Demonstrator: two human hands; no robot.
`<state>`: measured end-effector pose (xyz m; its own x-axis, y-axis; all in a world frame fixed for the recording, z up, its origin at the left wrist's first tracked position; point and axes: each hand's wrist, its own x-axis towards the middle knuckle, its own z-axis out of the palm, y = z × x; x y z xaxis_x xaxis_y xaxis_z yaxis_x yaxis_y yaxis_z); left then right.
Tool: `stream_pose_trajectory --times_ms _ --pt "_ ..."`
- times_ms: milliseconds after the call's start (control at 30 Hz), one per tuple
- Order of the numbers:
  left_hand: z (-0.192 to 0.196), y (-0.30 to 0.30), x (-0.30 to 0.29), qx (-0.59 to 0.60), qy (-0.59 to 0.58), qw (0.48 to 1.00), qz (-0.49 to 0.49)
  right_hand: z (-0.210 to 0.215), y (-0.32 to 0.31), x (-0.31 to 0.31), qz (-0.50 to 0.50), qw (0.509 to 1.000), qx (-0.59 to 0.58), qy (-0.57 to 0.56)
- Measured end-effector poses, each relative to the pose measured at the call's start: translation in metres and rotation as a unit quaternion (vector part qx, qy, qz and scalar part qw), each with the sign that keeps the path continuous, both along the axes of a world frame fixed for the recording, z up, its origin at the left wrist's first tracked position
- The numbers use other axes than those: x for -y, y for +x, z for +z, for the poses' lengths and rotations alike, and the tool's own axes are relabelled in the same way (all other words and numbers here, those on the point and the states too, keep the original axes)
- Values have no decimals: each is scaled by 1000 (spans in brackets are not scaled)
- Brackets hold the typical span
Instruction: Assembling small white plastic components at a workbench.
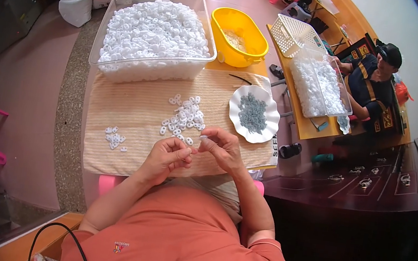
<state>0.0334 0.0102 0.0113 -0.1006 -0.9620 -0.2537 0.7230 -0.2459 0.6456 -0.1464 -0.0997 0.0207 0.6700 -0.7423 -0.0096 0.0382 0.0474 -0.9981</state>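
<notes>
Clear plastic bin (122, 63) at the far edge of the work surface, heaped full with small white plastic pieces (153, 31). Yellow oval tub (240, 55) just right of it, only a thin scatter of pale bits at its bottom. White scalloped plate (267, 130) nearer in, right side, carrying a mound of small grey-blue parts (252, 112). All sit on or beside a beige striped cloth (132, 110).

Loose white pieces on the cloth: main pile (184, 116) mid-cloth, smaller cluster (114, 138) off to the left.

Hands meet over the cloth's near edge, fingertips almost touching. Left hand (166, 157) curled, fingers pinched narrow; whether it holds anything, cannot tell. Right hand (223, 147) pinches one small white piece (203, 137) between thumb and forefinger, just below the main pile.

Another person sits at a separate table, upper right.
</notes>
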Motion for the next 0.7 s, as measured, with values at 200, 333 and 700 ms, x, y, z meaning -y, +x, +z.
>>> stream_pose_trajectory --times_ms 200,333,700 --pt "1 -1 0 2 2 1000 2 7 1 1 -11 999 -31 -11" --pt "0 -1 -1 3 5 1000 3 9 1 3 -34 999 -22 -20" --pt "3 -1 0 1 1 1000 6 7 -2 9 -39 998 -44 -18"
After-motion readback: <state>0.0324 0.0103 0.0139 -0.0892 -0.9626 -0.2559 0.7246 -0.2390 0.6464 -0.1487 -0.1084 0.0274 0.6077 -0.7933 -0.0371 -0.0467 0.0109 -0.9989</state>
